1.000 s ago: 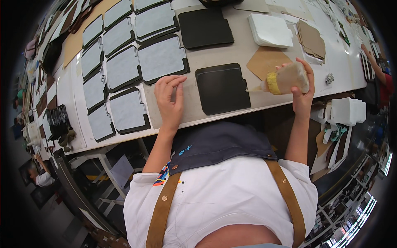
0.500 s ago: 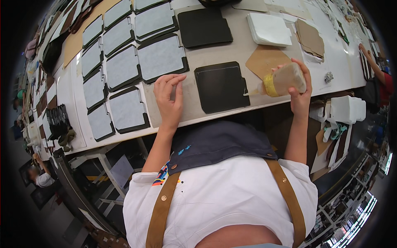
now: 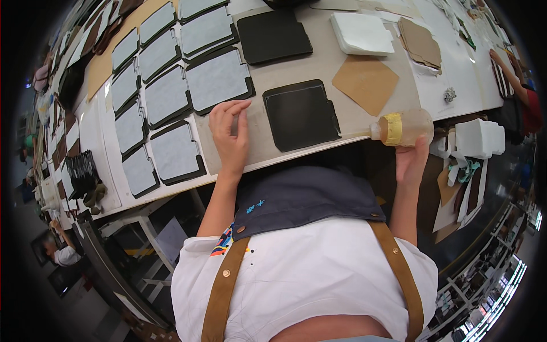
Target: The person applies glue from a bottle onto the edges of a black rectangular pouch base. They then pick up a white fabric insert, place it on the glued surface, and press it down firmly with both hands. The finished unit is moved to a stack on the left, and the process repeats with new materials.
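In the head view, the right hand (image 3: pixel 411 157) is wrapped around a translucent bottle (image 3: pixel 413 126) with a yellow band, its thumb along the near side; the other fingers are mostly hidden by the bottle. The bottle lies nearly level, over the front edge of the surface (image 3: pixel 259 155), and its narrow nozzle points left to the lower right corner of a black panel (image 3: pixel 299 117). Whether the tip touches the panel cannot be told.

The left hand (image 3: pixel 229 128) is loosely curled, thumb apart from the fingers, with nothing visible in its grasp. It is between the black panel and the rows of grey-faced panels (image 3: pixel 218 77) with black edges, its fingertips near the closest of these, and its wrist covers part of the surface's front edge.

Beyond the black panel lies a second dark panel (image 3: pixel 275 37). A tan card (image 3: pixel 366 86) sits cornerwise just beyond the bottle, close to the black panel's right side. Past it is a white stack (image 3: pixel 362 34), with a pile of brown cards (image 3: pixel 420 45) to its right and a crumpled silvery ball (image 3: pixel 450 94) nearer the right edge. A bundle of black strips (image 3: pixel 84 174) is at the far left. At the far right, another person's arm (image 3: pixel 510 71) reaches in.
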A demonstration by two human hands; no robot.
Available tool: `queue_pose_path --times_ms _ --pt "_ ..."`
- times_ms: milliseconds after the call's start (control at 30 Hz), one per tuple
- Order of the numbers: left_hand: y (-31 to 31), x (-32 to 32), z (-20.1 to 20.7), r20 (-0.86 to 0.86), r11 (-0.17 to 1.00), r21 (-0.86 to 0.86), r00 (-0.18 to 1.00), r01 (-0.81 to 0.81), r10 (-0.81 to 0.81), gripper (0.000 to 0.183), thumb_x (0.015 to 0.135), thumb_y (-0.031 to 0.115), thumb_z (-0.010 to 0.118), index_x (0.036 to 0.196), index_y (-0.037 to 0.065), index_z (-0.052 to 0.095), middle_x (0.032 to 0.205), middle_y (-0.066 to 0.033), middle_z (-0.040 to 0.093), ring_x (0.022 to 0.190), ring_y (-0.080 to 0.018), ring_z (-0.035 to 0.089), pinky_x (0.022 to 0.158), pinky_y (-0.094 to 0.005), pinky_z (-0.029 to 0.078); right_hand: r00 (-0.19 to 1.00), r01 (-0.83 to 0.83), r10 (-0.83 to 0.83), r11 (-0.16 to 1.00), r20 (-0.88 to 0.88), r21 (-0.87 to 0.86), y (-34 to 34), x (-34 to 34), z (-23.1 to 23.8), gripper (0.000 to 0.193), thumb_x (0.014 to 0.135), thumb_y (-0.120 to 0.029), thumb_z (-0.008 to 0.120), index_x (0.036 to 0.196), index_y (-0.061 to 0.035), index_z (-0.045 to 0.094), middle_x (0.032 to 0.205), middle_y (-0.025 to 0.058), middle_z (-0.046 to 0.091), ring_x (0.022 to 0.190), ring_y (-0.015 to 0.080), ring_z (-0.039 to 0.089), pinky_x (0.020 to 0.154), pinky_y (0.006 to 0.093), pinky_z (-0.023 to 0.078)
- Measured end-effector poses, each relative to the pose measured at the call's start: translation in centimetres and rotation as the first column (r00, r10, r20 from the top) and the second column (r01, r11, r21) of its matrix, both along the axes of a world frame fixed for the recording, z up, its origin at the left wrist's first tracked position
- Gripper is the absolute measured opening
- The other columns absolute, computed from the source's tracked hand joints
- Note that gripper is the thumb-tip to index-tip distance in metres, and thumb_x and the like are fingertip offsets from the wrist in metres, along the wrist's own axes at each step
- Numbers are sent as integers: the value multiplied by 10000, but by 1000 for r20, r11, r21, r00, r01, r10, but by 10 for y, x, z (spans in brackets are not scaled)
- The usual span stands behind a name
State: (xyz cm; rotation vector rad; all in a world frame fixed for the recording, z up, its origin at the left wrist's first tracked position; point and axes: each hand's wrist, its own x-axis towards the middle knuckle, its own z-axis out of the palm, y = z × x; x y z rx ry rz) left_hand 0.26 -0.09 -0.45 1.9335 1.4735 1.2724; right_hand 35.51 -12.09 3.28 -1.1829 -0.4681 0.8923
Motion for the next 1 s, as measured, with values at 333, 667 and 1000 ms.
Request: queue_pose_path --times_ms 333,667,1000 --pt "-1 1 3 21 1000 -11 1000 18 -18 156 945 45 638 1051 84 746 1086 -49 682 1100 -240 563 1004 -361 409 809 86 -162 984 565 159 -34 -54 -14 805 820 -405 837 1333 -39 337 1270 203 543 1178 258 552 1043 397 450" --pt "-1 2 2 23 1000 -9 1000 20 -20 156 947 54 639 1055 86 747 1092 -47 684 1106 -238 563 1009 -361 406 789 -62 -128 957 601 285 -31 -66 -20 840 821 -331 850 1369 -98 258 1260 221 489 1141 317 593 1005 494 518" --pt "0 -4 0 -22 999 5 999 40 -39 172 950 49 639 1077 81 750 1113 -65 696 1133 -236 577 1011 -356 425 789 -245 -33 898 613 364 -23 -94 -30 869 796 -288 883 1363 -105 251 1254 230 498 1126 306 609 968 471 544"
